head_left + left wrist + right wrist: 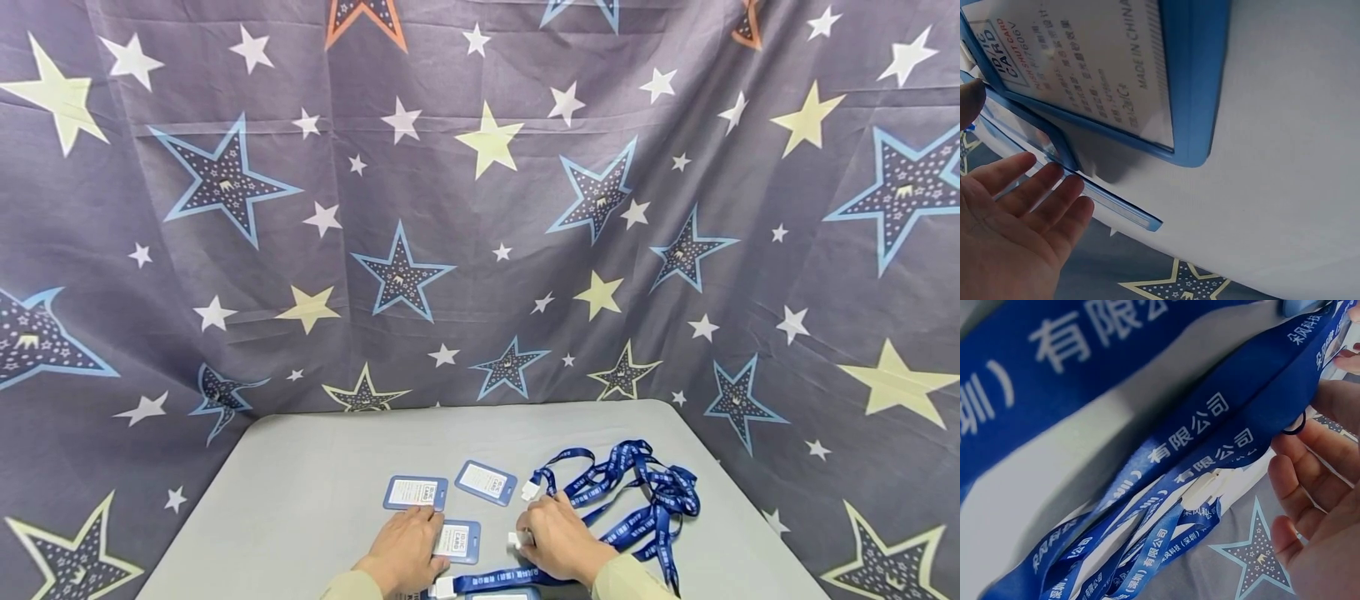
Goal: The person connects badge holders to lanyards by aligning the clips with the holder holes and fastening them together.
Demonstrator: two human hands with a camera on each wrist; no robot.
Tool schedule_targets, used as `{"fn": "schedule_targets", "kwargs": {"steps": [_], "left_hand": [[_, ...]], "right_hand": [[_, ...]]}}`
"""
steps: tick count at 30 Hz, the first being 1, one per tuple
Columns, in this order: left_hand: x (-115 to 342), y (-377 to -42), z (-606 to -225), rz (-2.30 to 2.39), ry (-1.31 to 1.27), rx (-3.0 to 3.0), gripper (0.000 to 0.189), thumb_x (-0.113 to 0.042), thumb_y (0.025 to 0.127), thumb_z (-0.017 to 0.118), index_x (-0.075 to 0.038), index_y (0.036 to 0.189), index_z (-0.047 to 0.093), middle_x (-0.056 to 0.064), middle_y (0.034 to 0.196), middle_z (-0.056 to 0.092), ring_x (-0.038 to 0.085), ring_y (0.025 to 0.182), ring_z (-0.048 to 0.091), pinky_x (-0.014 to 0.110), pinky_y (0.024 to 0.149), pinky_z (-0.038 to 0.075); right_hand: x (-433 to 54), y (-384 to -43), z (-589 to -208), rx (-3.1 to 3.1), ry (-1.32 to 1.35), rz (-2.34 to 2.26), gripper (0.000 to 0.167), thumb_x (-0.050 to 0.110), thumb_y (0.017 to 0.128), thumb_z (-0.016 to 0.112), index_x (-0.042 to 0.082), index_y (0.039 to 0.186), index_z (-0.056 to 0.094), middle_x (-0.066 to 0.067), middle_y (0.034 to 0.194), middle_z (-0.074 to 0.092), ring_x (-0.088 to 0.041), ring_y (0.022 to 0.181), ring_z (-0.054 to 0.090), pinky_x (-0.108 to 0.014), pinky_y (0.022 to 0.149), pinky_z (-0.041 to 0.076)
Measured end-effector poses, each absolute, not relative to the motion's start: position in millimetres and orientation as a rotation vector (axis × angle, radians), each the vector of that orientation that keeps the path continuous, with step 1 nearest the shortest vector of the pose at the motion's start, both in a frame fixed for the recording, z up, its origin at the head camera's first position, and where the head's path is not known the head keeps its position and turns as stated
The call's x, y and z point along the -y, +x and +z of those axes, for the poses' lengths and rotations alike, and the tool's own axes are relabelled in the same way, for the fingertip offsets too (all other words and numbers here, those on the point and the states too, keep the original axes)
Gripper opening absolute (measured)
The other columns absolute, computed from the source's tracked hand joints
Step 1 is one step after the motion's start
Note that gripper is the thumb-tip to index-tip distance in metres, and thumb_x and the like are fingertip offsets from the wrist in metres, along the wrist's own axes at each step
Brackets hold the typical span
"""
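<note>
In the head view, my left hand (405,546) lies over the blue-framed card holders, fingers extended. One card holder (459,542) is beside its fingers, and another card holder (415,492) is just beyond the fingertips. The left wrist view shows the relaxed fingers (1041,200) close to the holders; contact is hard to tell. My right hand (558,537) pinches a blue lanyard (1297,381) near its white clip (517,540). A small black loop (1297,424) shows at its fingers. Another lanyard band (495,578) with a white buckle (445,587) runs between the hands.
A tangled pile of blue lanyards (667,492) lies on the right of the pale table (315,467). A third card holder (486,482) rests farther back, and one more card holder (502,594) is cut by the bottom edge. Star-patterned cloth (450,208) hangs behind.
</note>
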State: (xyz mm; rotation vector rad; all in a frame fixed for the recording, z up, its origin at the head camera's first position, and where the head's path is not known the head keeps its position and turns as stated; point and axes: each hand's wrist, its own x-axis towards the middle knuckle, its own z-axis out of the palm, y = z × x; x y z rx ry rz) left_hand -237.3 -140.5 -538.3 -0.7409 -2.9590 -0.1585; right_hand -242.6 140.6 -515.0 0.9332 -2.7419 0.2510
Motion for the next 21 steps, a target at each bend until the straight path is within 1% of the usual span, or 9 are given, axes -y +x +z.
{"fn": "schedule_targets", "kwargs": {"steps": [8, 15, 21], "left_hand": [[140.1, -239.1, -541.3, -0.153, -0.726, 2.961, 0.071, -0.046, 0.087, 0.077, 0.006, 0.133, 0.061, 0.024, 0.136, 0.060, 0.043, 0.129, 0.055, 0.056, 0.111, 0.043], [140.5, -241.2, -543.2, -0.164, -0.705, 2.967, 0.072, -0.046, 0.086, 0.077, 0.007, 0.133, 0.060, 0.025, 0.138, 0.058, 0.045, 0.129, 0.055, 0.057, 0.111, 0.043], [138.9, -240.8, -541.0, -0.167, -0.704, 2.959, 0.072, -0.046, 0.085, 0.078, 0.007, 0.130, 0.061, 0.026, 0.138, 0.058, 0.045, 0.129, 0.055, 0.056, 0.110, 0.045]], "right_hand": [[-140.5, -243.3, -516.1, 2.756, 0.933, 0.260, 0.023, 0.023, 0.076, 0.088, 0.028, 0.070, 0.066, 0.023, 0.067, 0.051, -0.006, 0.076, 0.050, -0.031, 0.073, 0.034], [-139.7, -243.7, -516.5, 2.748, 0.937, 0.264, 0.024, 0.023, 0.075, 0.088, 0.029, 0.069, 0.065, 0.022, 0.068, 0.052, -0.006, 0.077, 0.050, -0.032, 0.074, 0.036], [-139.5, -245.0, -517.3, 2.740, 0.945, 0.260, 0.026, 0.023, 0.075, 0.088, 0.029, 0.068, 0.064, 0.023, 0.067, 0.050, -0.005, 0.076, 0.050, -0.031, 0.074, 0.036]]}}
